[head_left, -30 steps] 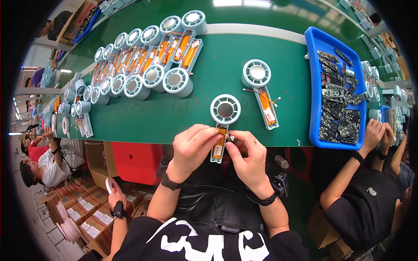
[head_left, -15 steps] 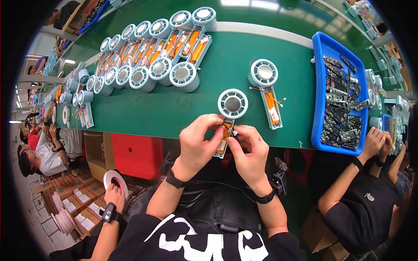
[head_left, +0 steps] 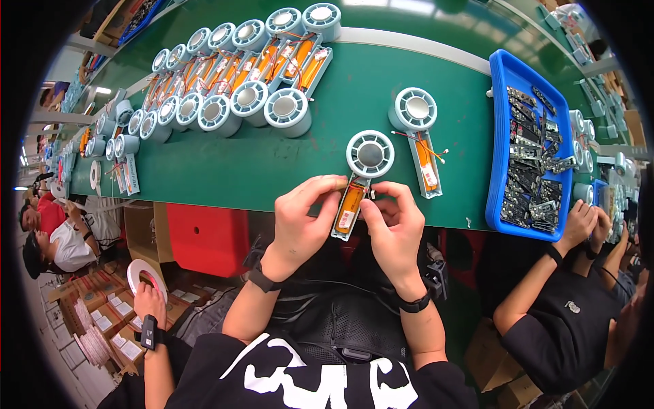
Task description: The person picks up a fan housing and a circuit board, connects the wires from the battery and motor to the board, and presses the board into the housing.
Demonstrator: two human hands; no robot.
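At the table's near edge lies a pale blue handheld fan housing [head_left: 370, 155], its round head away from me and its open handle toward me. An orange battery [head_left: 351, 203] with a white label fills the handle, and thin wires show at the neck. My left hand [head_left: 302, 213] pinches the handle's left side near the neck. On the other side, my right hand [head_left: 394, 219] is closed on the handle edge and wires by the neck; its curled fingertips are partly hidden. Just beyond to the right lies another fan housing [head_left: 414, 109] with battery and loose wires.
Rows of similar fan housings [head_left: 249, 99] stretch across the table's left. Stacked blue trays [head_left: 499, 146] at the right hold several dark metal-looking parts. A co-worker's hand [head_left: 151, 303] holds a tape roll [head_left: 138, 271] at lower left; another person's hands [head_left: 582, 221] are beside the trays.
My hands have spread slightly, and more of the battery now shows between them. The co-worker's tape roll has shifted left. The whole view has moved a little.
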